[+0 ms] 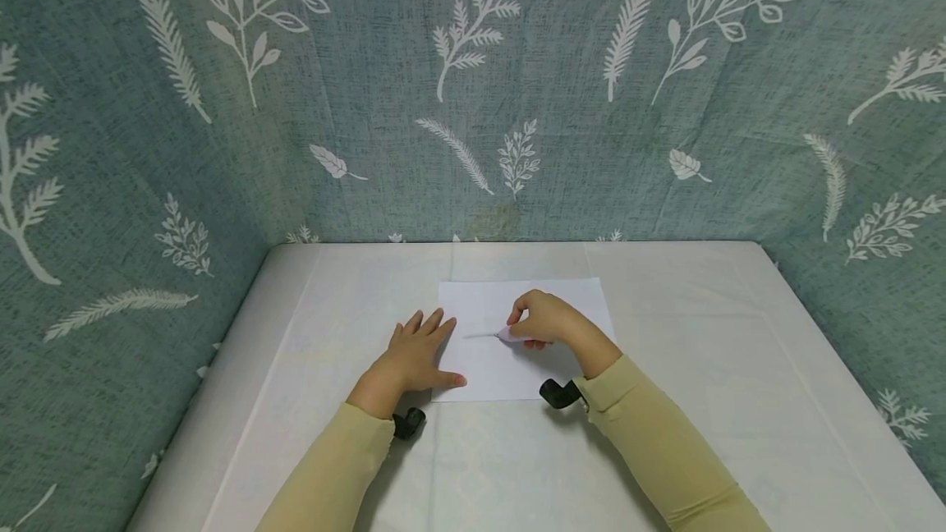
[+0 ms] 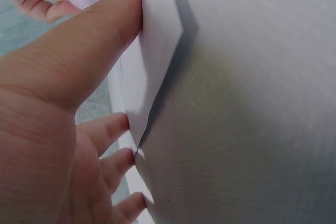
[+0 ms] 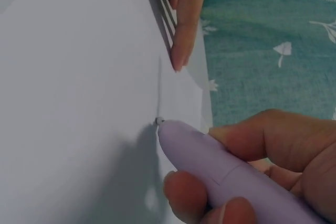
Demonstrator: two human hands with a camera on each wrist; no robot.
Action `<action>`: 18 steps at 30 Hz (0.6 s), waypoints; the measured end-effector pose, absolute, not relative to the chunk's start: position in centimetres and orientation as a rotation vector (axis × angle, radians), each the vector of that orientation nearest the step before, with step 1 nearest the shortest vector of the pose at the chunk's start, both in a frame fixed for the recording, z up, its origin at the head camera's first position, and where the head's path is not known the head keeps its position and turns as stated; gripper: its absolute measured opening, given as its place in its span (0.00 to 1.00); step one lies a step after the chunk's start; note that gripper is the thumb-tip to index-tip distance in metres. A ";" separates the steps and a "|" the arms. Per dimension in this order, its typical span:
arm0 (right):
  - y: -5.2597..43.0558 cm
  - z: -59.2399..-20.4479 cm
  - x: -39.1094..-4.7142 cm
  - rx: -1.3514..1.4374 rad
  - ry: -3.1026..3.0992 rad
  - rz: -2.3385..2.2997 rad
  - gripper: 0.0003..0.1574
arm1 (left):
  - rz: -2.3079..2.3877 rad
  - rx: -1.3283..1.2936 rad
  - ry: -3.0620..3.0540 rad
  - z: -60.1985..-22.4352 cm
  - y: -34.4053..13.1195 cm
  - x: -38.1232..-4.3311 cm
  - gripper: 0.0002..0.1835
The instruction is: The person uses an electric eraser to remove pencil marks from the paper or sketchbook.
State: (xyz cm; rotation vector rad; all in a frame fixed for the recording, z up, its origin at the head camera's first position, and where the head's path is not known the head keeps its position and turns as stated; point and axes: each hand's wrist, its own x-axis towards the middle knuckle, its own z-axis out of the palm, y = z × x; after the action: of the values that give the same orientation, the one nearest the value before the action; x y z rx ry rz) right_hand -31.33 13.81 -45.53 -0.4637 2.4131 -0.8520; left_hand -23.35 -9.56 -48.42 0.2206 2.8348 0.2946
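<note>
A white sheet of paper (image 1: pixel 473 380) lies on the table, its near left corner lifted a little in the left wrist view. My left hand (image 1: pixel 416 358) rests with spread fingers over the sheet's left edge, the thumb on its lower part. Between thumb and fingers, my right hand (image 1: pixel 553 320) grips a thick lilac pen-shaped tool (image 3: pixel 205 156). The tool's small grey metal tip (image 3: pixel 160 121) touches the paper. A thin straight line (image 1: pixel 479 336) runs left from that tip toward my left hand; I cannot tell whether it is a mark or a slit.
The table (image 1: pixel 702 335) has a pale cover and runs out on all sides of the sheet. Teal fabric (image 1: pixel 384 105) with white leaf prints hangs behind it and at both sides. Black wrist mounts (image 1: pixel 559 393) sit at both cuffs.
</note>
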 end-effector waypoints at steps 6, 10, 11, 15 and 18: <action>14.0 -45.9 -31.5 -0.477 2.397 -0.845 0.10 | 0.307 0.237 2.840 -48.4 -9.6 -23.3 0.55; 14.2 -46.1 -31.6 -0.497 2.386 -0.852 0.13 | 0.314 0.240 2.843 -48.2 -9.6 -23.2 0.55; 14.3 -46.2 -31.6 -0.497 2.386 -0.853 0.13 | 0.315 0.241 2.844 -48.1 -9.6 -23.1 0.55; 14.4 -46.2 -31.7 -0.493 2.393 -0.859 0.10 | 0.321 0.243 2.846 -48.1 -9.6 -23.1 0.55; 14.3 -46.0 -31.8 -0.497 2.394 -0.859 0.07 | 0.318 0.242 2.847 -48.2 -9.6 -23.1 0.55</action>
State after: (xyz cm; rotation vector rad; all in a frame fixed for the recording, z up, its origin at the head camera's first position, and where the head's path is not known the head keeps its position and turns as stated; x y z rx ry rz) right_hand -31.82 14.31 -45.99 -0.4967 2.3940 -0.8593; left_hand -23.13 -9.59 -48.15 0.2416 2.8471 0.3181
